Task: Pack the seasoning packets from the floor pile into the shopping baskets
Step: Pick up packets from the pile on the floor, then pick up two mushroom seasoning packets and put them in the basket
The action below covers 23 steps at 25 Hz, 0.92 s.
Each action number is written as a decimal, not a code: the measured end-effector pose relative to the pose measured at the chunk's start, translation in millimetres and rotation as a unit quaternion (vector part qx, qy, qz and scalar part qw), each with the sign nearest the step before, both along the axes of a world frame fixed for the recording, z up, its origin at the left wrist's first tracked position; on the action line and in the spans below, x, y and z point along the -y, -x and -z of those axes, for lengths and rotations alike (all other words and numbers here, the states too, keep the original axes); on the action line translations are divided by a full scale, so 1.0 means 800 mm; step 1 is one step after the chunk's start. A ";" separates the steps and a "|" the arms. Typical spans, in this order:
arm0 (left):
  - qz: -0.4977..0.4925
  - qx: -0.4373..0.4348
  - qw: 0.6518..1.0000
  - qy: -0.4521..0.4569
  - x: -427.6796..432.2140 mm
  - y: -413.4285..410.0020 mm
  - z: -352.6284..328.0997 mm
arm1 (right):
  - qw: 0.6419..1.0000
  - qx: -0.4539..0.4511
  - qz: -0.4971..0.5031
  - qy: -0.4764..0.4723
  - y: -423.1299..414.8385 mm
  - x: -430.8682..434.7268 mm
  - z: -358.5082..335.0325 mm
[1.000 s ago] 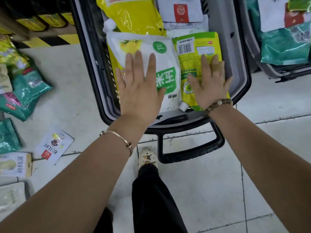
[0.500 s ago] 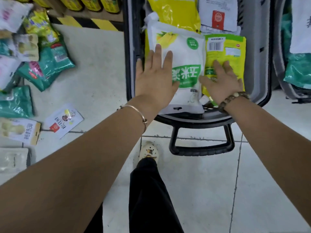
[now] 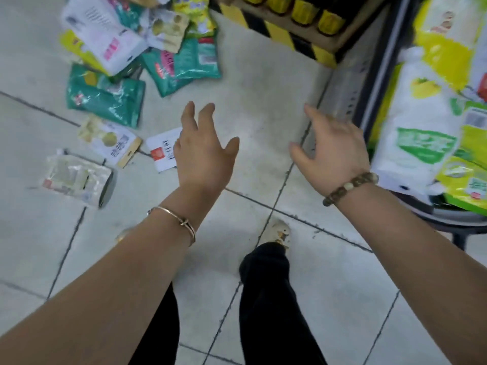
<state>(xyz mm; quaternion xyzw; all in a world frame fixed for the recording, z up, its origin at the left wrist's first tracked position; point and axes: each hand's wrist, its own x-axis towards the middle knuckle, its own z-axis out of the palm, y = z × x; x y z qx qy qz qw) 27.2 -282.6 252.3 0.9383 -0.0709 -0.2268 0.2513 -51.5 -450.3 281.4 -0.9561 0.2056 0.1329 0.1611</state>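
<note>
The shopping basket (image 3: 342, 85) runs off the right edge, so only its near corner and part of its load show. The floor pile (image 3: 131, 48) is cut by the top edge. The left hand (image 3: 203, 156) covers one end of a white card (image 3: 163, 151). Motion blur smears the packet print and the fingertips of the right hand (image 3: 334, 151).

- The left hand (image 3: 204, 154) is held out in front, back upward. Its fingers are loose and slightly spread, the thumb is splayed toward the right hand, and it holds nothing.
- The right hand (image 3: 333, 151) is level with the left hand and well apart from it, back upward. Its fingers are relaxed and motion-blurred, the thumb points toward the left hand, and it holds nothing.
- Both forearms are bare and run inward from the lower corners.
- A thin metal bangle (image 3: 184, 222) circles the left wrist.
- A bead bracelet (image 3: 353, 184) circles the right wrist.
</note>
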 end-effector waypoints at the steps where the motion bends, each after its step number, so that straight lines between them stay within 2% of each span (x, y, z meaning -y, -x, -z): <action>1: -0.013 -0.004 1.000 0.001 -0.034 -0.008 0.008 | 1.000 -0.012 -0.009 -0.008 -0.017 -0.030 0.009; 6: -0.080 -0.025 0.996 -0.035 -0.228 -0.040 0.046 | 0.996 -0.054 -0.050 -0.045 -0.101 -0.199 0.059; 12: -0.183 -0.100 0.976 -0.071 -0.424 -0.062 0.114 | 0.987 -0.109 -0.085 -0.079 -0.176 -0.361 0.143; 18: -0.335 -0.159 0.928 -0.041 -0.506 -0.080 0.216 | 0.979 -0.168 -0.064 -0.099 -0.215 -0.435 0.255; 23: -0.460 -0.187 0.868 -0.004 -0.531 -0.091 0.323 | 0.971 -0.217 -0.081 -0.065 -0.231 -0.420 0.369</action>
